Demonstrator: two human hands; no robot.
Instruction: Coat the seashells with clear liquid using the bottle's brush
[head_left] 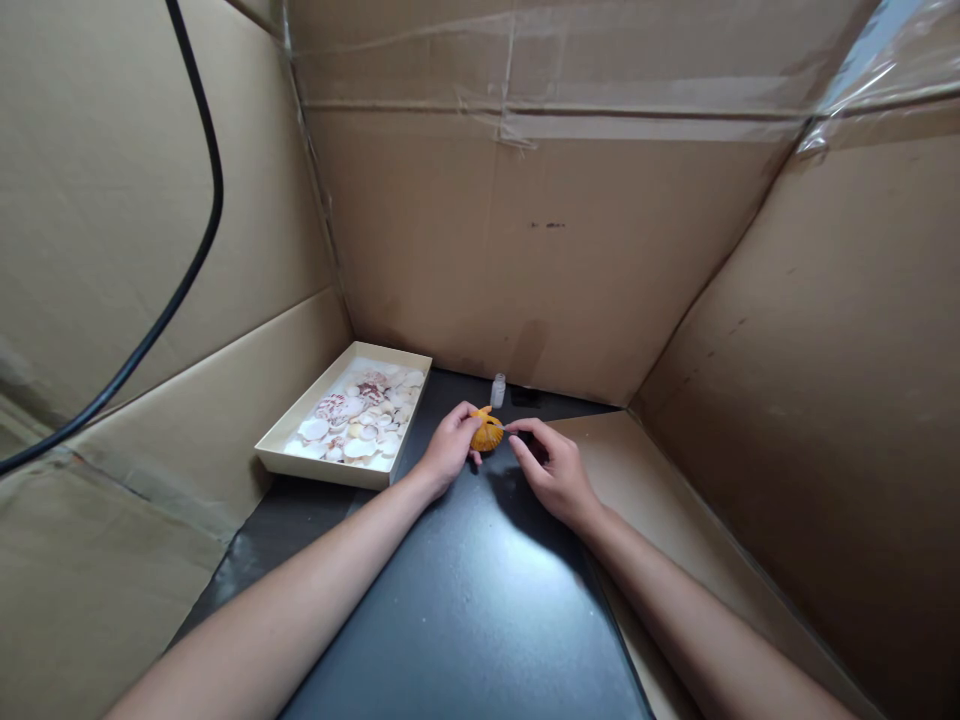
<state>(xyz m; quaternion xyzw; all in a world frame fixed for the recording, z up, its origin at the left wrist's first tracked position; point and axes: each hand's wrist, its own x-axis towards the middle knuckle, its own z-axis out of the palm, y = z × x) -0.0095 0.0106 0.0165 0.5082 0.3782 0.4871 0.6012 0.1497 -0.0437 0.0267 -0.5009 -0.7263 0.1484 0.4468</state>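
Just above the dark table, my left hand [454, 440] pinches an orange scallop shell [490, 439] by its left edge. The shell's ribbed face is turned up, and a dark patch shows near its top. From the right, my right hand [551, 468] grips a thin stick-like tool [501, 427] between thumb and fingers. The tool's tip lies over the shell; whether it touches is too small to tell, and so is its exact kind. Behind the shell stands a small clear glass bottle [499, 391] with whitish contents.
At the left, a shallow cream tray [322, 470] holds several white and brown-patterned shells. Cardboard walls [480, 250] enclose the dark tabletop [450, 600]. A flat cardboard sheet [637, 470] lies along the right, and a black cable [214, 190] hangs at upper left.
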